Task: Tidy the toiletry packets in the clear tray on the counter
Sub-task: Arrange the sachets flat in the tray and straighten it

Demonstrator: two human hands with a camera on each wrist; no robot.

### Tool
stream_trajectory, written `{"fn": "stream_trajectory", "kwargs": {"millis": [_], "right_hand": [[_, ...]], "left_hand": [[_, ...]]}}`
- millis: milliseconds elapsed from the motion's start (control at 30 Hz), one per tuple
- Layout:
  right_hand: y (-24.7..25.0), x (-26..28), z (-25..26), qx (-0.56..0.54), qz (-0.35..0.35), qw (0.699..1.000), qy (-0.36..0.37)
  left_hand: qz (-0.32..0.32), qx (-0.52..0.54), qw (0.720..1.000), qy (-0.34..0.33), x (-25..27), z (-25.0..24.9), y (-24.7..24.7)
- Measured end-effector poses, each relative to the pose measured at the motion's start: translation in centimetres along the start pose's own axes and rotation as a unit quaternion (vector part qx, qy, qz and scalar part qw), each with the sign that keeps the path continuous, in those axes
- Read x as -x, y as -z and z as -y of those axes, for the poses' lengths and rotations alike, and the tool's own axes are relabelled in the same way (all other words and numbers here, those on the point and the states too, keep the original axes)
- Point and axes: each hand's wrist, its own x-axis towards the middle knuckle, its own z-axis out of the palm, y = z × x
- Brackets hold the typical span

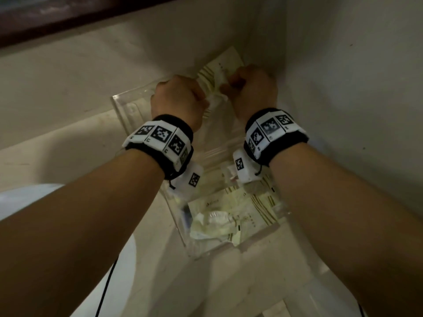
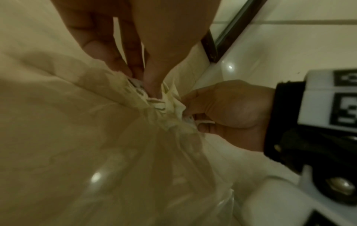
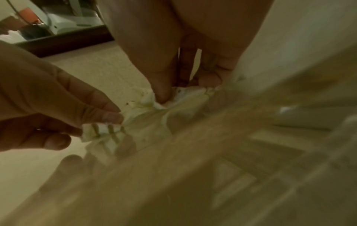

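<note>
Left hand [image 1: 177, 99] and right hand [image 1: 253, 90] each pinch one crumpled cream packet [image 1: 216, 88] between them, above the clear tray [image 1: 128, 115]; further packets [image 1: 229, 216] lie below the wrists

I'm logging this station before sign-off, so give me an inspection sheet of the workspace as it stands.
Surface: pale counter, faint marks on it.
Job's things: clear tray on the counter; crumpled packet held over its far end; loose packets heaped at its near end.
Clutter: nothing seen outside the tray.
Hands: left hand and right hand both pinch the crumpled packet by its edges.
Cables: thin black cable beside the left forearm.
Surroundings: dark frame above the counter; wall at right.
</note>
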Motion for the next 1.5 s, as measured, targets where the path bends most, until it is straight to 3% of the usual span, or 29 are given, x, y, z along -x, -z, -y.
{"fn": "stream_trajectory", "kwargs": {"millis": [167,300,600,1033,1300,1500], "right_hand": [[0.4,0.4,0.7,0.024,0.021,0.999,0.011],[0.8,1.8,1.0,-0.005,0.025,1.0,0.007],[2.4,6.1,1.3,-0.035,-0.007,0.999,0.017],[4.6,13.0,0.1,-0.065,-0.054,0.996,-0.031],[3.6,16.5,-1.7,0.041,-0.003,0.999,-0.008],[0.9,17.1,-3.6,0.131,0.029,0.991,0.015]], "left_hand": [[0.042,-0.008,0.999,0.016,0.6,-0.4,1.2],[0.04,-0.01,0.999,0.008,1.9,0.6,2.5],[0.047,-0.03,0.997,-0.044,6.2,3.1,5.5],[0.055,-0.074,0.991,-0.102,12.0,4.9,10.2],[0.126,-0.065,0.979,-0.145,15.1,4.8,6.1],[0.142,-0.14,0.964,-0.177,15.9,4.6,1.0]]}}
